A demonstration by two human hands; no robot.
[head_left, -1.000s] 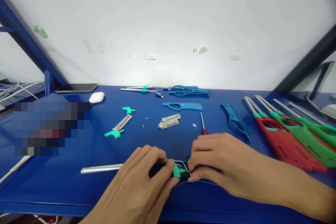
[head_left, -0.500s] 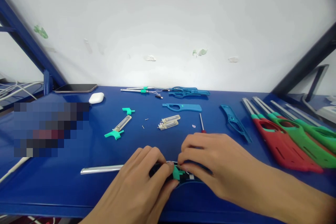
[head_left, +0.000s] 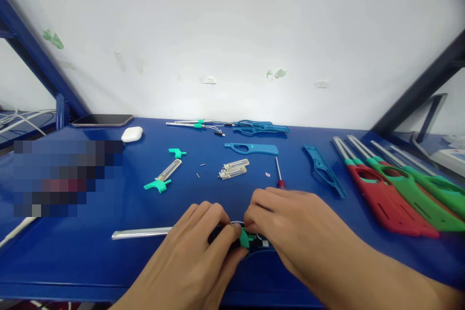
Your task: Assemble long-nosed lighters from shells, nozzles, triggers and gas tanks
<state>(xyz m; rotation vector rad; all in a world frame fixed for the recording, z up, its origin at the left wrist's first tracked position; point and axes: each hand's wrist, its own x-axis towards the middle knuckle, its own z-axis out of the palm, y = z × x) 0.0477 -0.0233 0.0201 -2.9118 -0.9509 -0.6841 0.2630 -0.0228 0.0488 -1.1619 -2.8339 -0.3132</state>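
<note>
At the table's front edge lies an open, partly assembled long-nosed lighter, its silver barrel (head_left: 141, 234) pointing left. My left hand (head_left: 198, 247) is closed around its middle, with thumb and forefinger on the green trigger (head_left: 244, 239). My right hand (head_left: 286, 223) bends over the dark blue casing (head_left: 259, 253), its fingertips pressed together beside the trigger at a thin white wire (head_left: 238, 223). What those fingertips pinch is hidden. A small white part (head_left: 265, 243) shows inside the casing below them. Just beyond my right hand lies a red-handled screwdriver (head_left: 280, 183).
Clear fuel tanks (head_left: 234, 169), green triggers (head_left: 158, 185) and small screws (head_left: 198, 175) lie mid-table. Blue casing halves (head_left: 254, 148) and barrels with wires (head_left: 185, 125) are behind. Red and green lighters (head_left: 395, 203) lie right; a phone (head_left: 103, 120) and white earbud case (head_left: 132, 134) left.
My right hand's fingers have drawn closer together and shifted slightly left, showing more of the screwdriver's red handle. My left hand and the lighter stay almost still. The view has shifted slightly.
</note>
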